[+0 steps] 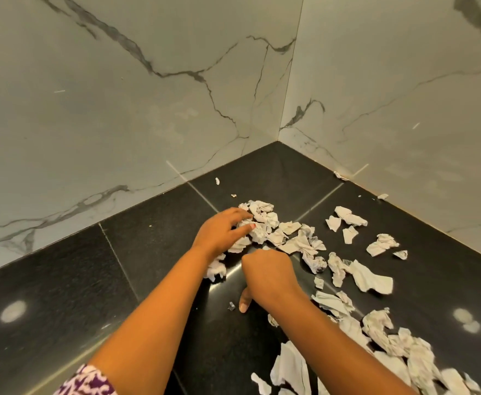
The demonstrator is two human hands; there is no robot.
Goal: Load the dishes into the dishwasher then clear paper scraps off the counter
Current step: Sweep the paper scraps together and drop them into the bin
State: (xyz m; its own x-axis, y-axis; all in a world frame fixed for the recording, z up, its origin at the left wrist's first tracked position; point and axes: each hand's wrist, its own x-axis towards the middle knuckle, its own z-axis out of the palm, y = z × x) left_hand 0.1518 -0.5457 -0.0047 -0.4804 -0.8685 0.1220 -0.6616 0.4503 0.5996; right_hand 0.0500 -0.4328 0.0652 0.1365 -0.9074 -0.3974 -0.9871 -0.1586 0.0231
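Looking at two white marble walls with grey lines, meeting at the far corner. Looking down at a shiny black counter running along both walls, with thin seams crossing it. Seeing lots of crumpled white paper scraps lying on the counter, spreading from the middle near the far corner down to the near right edge, bunching up in heaps in the middle and sitting apart over by the right wall. Reaching in from the near left with the left hand, curling fingers and thumb round a bunch of scraps at the far end of the heap. Holding the right hand just beside it and nearer, back facing up, fingers tucking under, thumb pointing down and touching bare counter; not being able to tell about paper inside that hand. Spotting a purple and white sleeve at the near edge. Spotting one tiny scrap lying alone close to the left wall.
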